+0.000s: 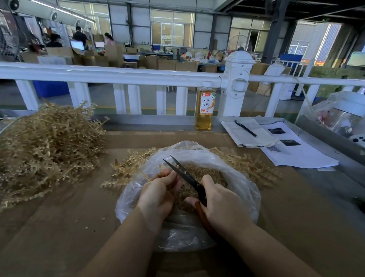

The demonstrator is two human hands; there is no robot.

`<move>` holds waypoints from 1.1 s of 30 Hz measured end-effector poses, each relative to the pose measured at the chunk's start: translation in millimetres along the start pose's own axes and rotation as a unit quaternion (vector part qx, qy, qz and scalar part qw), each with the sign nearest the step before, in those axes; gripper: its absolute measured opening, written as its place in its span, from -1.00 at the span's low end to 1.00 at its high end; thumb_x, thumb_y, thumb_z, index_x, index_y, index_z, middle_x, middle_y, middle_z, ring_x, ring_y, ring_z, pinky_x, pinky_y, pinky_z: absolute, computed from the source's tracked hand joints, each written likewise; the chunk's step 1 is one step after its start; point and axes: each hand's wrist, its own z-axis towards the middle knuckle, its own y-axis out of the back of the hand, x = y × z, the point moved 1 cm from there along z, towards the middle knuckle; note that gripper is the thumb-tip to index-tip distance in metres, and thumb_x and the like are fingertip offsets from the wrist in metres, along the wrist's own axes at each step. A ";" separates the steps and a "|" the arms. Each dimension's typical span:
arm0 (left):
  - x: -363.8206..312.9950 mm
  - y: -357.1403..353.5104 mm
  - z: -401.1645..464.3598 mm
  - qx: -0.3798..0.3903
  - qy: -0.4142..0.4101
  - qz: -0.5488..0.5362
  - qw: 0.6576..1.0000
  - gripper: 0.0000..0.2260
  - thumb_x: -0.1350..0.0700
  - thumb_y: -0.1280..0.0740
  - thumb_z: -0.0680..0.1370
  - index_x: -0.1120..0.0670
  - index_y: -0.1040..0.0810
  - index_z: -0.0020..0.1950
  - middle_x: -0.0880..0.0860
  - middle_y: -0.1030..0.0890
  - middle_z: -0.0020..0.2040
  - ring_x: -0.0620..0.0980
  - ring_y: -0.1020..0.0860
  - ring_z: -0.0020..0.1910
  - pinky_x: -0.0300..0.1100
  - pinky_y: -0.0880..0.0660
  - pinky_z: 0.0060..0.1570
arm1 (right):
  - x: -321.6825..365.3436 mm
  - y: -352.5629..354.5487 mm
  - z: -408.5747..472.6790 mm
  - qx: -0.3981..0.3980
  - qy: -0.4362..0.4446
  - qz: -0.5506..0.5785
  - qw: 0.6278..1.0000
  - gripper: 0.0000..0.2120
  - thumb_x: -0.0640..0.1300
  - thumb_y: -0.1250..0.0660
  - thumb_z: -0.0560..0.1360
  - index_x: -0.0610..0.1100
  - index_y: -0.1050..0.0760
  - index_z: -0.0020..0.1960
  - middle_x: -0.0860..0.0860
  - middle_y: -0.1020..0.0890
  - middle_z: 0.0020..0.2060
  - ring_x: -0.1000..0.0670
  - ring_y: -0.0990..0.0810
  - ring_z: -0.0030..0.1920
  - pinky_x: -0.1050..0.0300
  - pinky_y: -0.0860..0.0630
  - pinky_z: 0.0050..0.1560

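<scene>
My right hand grips black scissors with reddish handles, their blades parted and pointing up-left. My left hand pinches a thin tan plastic sprig whose tip lies between the blades. Both hands hover over a clear plastic bag lying open on the brown cardboard tabletop. The bag holds a heap of small tan cut pieces.
A big pile of tan sprigs fills the left of the table, with smaller sprigs beside the bag. A drink bottle stands at the back by a white railing. A notebook with pen and papers lie right.
</scene>
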 end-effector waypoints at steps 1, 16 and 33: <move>0.0 0.2 0.4 -0.002 0.002 0.000 1.000 -0.81 0.43 -0.23 0.52 0.19 -0.43 -0.23 0.14 -0.61 -0.30 0.01 -0.61 -0.25 -0.25 -0.56 -0.45 | -0.5 0.0 -0.1 -0.001 -0.001 0.002 1.000 -0.68 0.31 -0.15 0.51 0.11 -0.12 -0.03 0.13 -0.47 -0.22 0.12 -0.45 -0.25 0.32 -0.24 -0.35; 7.0 -3.9 -11.4 0.029 -0.086 0.070 0.993 -0.80 0.42 -0.26 0.51 0.16 -0.45 -0.23 0.14 -0.59 -0.21 0.01 -0.59 -0.27 -0.20 -0.56 -0.24 | -1.8 2.4 1.9 -0.013 -0.028 0.017 0.999 -0.67 0.32 -0.18 0.49 0.09 -0.22 -0.01 0.11 -0.54 -0.20 0.09 -0.54 -0.17 0.19 -0.47 -0.17; 5.0 -5.7 -10.9 -0.018 -0.079 0.031 0.996 -0.81 0.42 -0.29 0.49 0.19 -0.50 -0.25 0.06 -0.61 -0.42 -0.08 -0.60 -0.47 -0.29 -0.57 -0.42 | 0.9 2.3 -1.0 -0.011 -0.023 0.022 0.999 -0.66 0.33 -0.17 0.48 0.11 -0.17 -0.03 0.11 -0.52 -0.20 0.08 -0.51 -0.18 0.21 -0.30 -0.25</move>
